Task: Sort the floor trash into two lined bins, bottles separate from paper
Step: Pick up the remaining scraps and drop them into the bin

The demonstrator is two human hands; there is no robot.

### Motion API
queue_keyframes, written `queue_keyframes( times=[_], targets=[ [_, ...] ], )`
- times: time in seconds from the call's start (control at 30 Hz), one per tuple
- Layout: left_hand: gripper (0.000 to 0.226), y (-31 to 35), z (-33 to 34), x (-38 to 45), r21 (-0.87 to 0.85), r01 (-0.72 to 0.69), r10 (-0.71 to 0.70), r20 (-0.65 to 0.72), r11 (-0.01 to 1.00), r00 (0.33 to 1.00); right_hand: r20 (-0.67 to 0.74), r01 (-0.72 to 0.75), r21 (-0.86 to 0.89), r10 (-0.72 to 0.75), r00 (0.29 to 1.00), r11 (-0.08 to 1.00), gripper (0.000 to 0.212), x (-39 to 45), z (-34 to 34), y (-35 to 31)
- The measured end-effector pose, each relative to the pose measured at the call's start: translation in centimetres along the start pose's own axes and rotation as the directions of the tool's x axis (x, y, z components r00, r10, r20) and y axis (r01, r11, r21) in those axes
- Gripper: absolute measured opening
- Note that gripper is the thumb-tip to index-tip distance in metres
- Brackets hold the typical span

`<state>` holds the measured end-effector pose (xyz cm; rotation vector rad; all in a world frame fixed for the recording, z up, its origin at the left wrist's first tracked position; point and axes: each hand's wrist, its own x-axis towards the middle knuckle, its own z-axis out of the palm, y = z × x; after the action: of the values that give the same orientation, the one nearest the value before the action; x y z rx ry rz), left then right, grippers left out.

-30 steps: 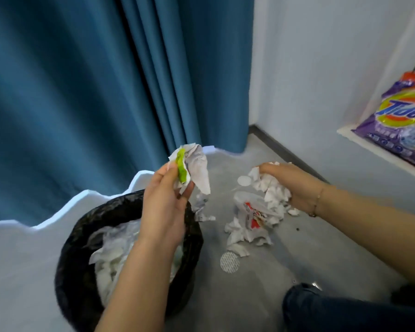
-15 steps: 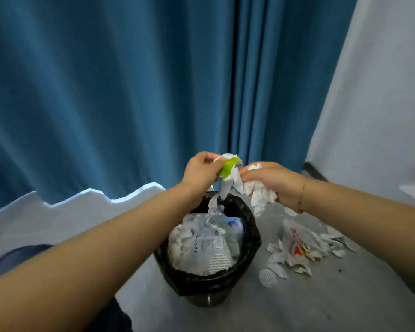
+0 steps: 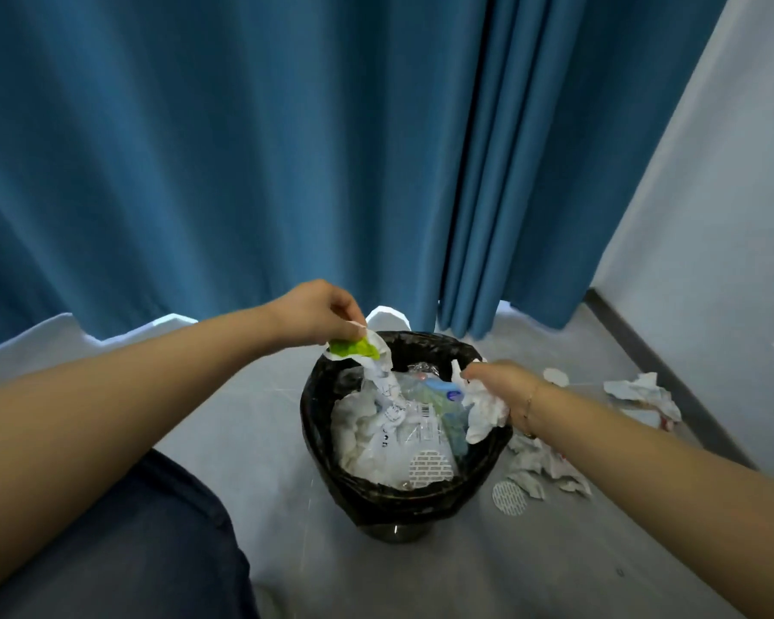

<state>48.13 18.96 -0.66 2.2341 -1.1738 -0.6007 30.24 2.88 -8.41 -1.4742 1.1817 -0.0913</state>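
Depositing paper into the lined bin (image 3: pixel 403 498). The left hand (image 3: pixel 318 312) pinches a crumpled white-and-green wrapper (image 3: pixel 360 350) between thumb and fingertips, just above the bin's far-left rim. The right hand (image 3: pixel 494 386) grips a wad of white paper (image 3: pixel 483 415) at the right rim, its lower end hanging inside the black liner (image 3: pixel 318 422). The step is done well, it seems, by bringing both loads over the middle of the opening before the fingers part, since the bin looks nearly full of paper and plastic film and light scraps could slide off the heap. More paper scraps (image 3: pixel 541 466) lie on the floor (image 3: pixel 264 417) just right of the bin, below the right forearm; 1 round patterned disc (image 3: pixel 512 498) lies beside them. No bottle and no 2nd bin are in view.
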Motion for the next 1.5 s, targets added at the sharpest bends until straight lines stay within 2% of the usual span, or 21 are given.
queue_keyframes(
  times=[0.13,0.23,0.27,0.33,0.4,0.47,0.53,0.57,0.63,0.7,0.8,0.87,0.93,0.97,1.03,1.13,1.23,1.3,1.37,1.43,1.5],
  targets=[
    [0.005,-0.5,-0.2,0.5,-0.002,0.030,-0.029,0.091,1.000,0.995,0.108,-0.080,0.024,0.077,0.991,0.997,0.054,0.0,0.5,-0.6],
    [0.004,-0.4,0.0,0.7,-0.021,0.039,-0.036,0.120,0.999,0.992,0.182,-0.051,0.039,0.043,0.982,0.998,0.041,-0.7,0.2,-1.7],
    [0.003,-0.4,0.1,0.7,-0.032,0.041,-0.037,0.135,0.999,0.990,0.167,0.006,0.000,-0.006,0.986,1.000,0.034,-0.6,0.2,-2.1],
    [0.004,-0.3,0.1,0.5,-0.070,0.046,-0.034,0.162,0.996,0.986,0.075,0.219,-0.152,-0.209,0.975,0.964,0.027,-0.5,0.2,-3.0],
    [0.010,-0.1,0.0,0.4,-0.139,0.046,-0.025,0.154,0.989,0.988,0.134,0.414,-0.237,-0.392,0.910,0.879,0.035,-0.8,0.4,-3.1],
    [0.016,0.4,-0.2,0.2,-0.254,0.042,-0.006,0.143,0.966,0.990,0.331,0.537,-0.221,-0.456,0.826,0.814,0.040,-2.1,1.4,-2.8],
    [0.019,0.9,-0.2,0.0,-0.374,0.047,0.013,0.156,0.926,0.988,0.468,0.590,-0.185,-0.458,0.756,0.786,0.038,-3.2,2.9,-2.1],
    [0.019,1.0,-0.2,-0.1,-0.415,0.049,0.023,0.166,0.909,0.986,0.487,0.613,-0.170,-0.475,0.733,0.772,0.032,-3.3,3.6,-1.7],
    [0.019,1.0,-0.3,-0.1,-0.427,0.046,0.032,0.174,0.903,0.984,0.419,0.641,-0.152,-0.539,0.731,0.752,0.015,-3.1,4.3,-1.5],
    [0.019,0.4,-0.5,0.3,-0.378,0.040,0.016,0.144,0.925,0.990,0.314,0.642,-0.134,-0.582,0.750,0.755,0.010,-2.8,3.7,-1.9],
    [0.016,-1.6,0.1,0.9,-0.225,0.036,-0.011,0.108,0.974,0.994,0.242,0.550,-0.191,-0.504,0.829,0.813,0.012,-1.6,1.7,-1.9],
    [0.023,-3.0,1.6,1.3,-0.075,0.019,-0.007,0.162,0.997,0.987,0.254,0.488,-0.380,-0.418,0.872,0.786,0.015,-0.4,0.6,-1.0],
    [0.044,-3.9,3.2,1.8,0.131,-0.026,-0.005,0.235,0.991,0.972,0.309,0.443,-0.569,-0.319,0.896,0.693,0.015,0.5,0.0,0.2],
    [0.051,-3.9,3.8,2.0,0.244,-0.072,0.008,0.255,0.967,0.967,0.320,0.424,-0.621,-0.281,0.905,0.659,0.014,0.6,-0.2,0.7],
    [0.052,-3.1,4.7,2.0,0.385,-0.186,0.084,0.266,0.904,0.960,0.299,0.384,-0.688,-0.242,0.923,0.616,0.022,0.7,-0.7,0.9],
    [0.044,-0.9,6.1,0.7,0.445,-0.387,0.263,0.316,0.808,0.912,0.209,0.328,-0.773,-0.270,0.940,0.543,0.036,0.3,-2.5,-0.2],
    [0.045,0.5,8.9,-1.4,0.457,-0.572,0.395,0.428,0.681,0.813,0.191,0.321,-0.737,-0.272,0.943,0.595,0.043,-0.8,-5.3,-1.4],
    [0.054,0.7,11.4,-2.8,0.469,-0.650,0.401,0.527,0.598,0.749,0.219,0.336,-0.726,-0.262,0.940,0.599,0.040,-1.3,-6.6,-1.2],
    [0.064,0.3,13.5,-3.7,0.488,-0.678,0.346,0.606,0.550,0.717,0.242,0.339,-0.737,-0.240,0.940,0.585,0.030,-1.4,-7.0,-0.4],
    [0.068,0.0,14.8,-3.6,0.529,-0.667,0.294,0.623,0.525,0.725,0.257,0.330,-0.749,-0.208,0.944,0.575,0.022,-1.3,-7.0,0.7],
    [0.058,-0.3,15.4,-2.9,0.584,-0.643,0.269,0.600,0.496,0.753,0.274,0.333,-0.762,-0.190,0.943,0.556,0.020,-1.0,-6.8,1.6]
  ],
)
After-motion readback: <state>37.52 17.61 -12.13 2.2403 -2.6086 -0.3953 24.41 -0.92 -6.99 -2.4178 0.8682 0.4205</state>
